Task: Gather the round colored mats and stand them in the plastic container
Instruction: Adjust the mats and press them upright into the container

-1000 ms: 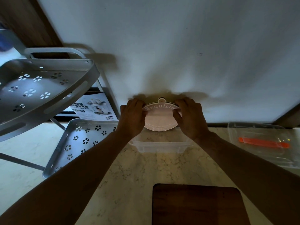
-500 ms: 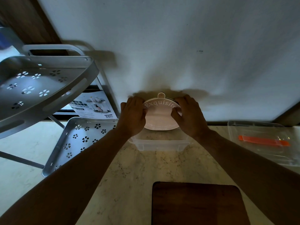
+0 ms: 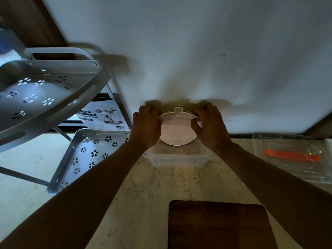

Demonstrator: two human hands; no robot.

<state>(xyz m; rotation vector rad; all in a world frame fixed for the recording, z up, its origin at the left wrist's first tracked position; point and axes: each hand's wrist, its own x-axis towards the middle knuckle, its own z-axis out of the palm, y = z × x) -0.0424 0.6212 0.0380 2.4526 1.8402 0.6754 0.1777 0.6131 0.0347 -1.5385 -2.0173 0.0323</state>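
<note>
A round pale pink mat [image 3: 177,129] with the word "Exquisite" and a small tab on top is held upright above the clear plastic container [image 3: 177,159], near the wall. My left hand [image 3: 146,126] grips its left edge and my right hand [image 3: 210,127] grips its right edge. Whether more mats are stacked behind the front one is hidden. The mat's lower edge hangs just over the container's back part.
A grey perforated corner rack [image 3: 45,97] stands at the left, with its lower shelf [image 3: 86,155] on the marble counter and a printed box [image 3: 105,117] behind. A clear lid with an orange strip [image 3: 292,156] lies at the right. A dark wooden board [image 3: 219,225] sits at the front.
Both hands and the mat have risen slightly above the container and sit a little closer to the wall.
</note>
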